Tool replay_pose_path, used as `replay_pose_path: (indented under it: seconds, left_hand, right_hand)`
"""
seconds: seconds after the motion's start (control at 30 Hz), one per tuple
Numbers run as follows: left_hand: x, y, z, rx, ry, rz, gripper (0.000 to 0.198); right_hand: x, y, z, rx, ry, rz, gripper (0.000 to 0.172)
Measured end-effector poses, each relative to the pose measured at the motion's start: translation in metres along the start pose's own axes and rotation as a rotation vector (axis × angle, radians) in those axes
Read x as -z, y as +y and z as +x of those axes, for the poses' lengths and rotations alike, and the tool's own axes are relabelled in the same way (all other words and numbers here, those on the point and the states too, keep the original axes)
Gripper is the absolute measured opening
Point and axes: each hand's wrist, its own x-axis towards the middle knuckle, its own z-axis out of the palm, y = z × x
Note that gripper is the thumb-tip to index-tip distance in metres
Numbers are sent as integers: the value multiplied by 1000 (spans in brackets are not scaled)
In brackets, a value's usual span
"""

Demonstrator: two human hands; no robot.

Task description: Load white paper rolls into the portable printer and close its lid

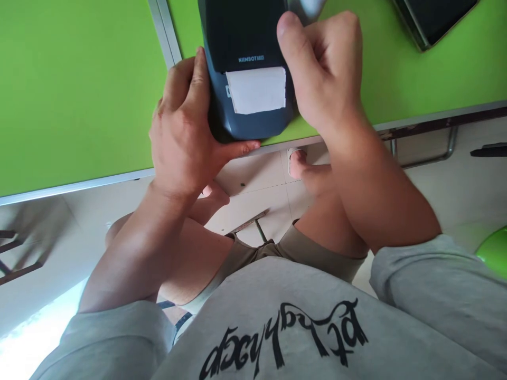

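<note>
A dark blue and black label printer marked NIIMBOT is at the top middle, over the green table's near edge. A white paper label sticks out of its front slot. My left hand is wrapped round the printer's left side, thumb stretched along its near end. On the opposite side, my right hand has curled fingers, with the thumb against the edge of the black lid. The fingertips of the right hand are hidden. A blurred white thing shows behind that hand, too indistinct to name.
The green table has a metal edge and a metal seam left of the printer. At the top right lies a dark, flat device, perhaps a phone. A green rounded seat shows at the right; metal legs stand below the table.
</note>
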Motion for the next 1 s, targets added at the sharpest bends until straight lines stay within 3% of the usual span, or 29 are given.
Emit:
replay_pose_path:
  seconds: [0.33,0.77,1.0]
  left_hand:
    - [7,8,13,57,-60,65,115]
    - [3,-7,14,-35,-31,109,99]
    - [0,-13,17,-54,-24,137,92]
  right_hand:
    - [-4,6,0,-2,41,73,53]
    - [-5,22,-3,33,-8,49,56]
    - [-5,21,-4,-74,-15,117,56]
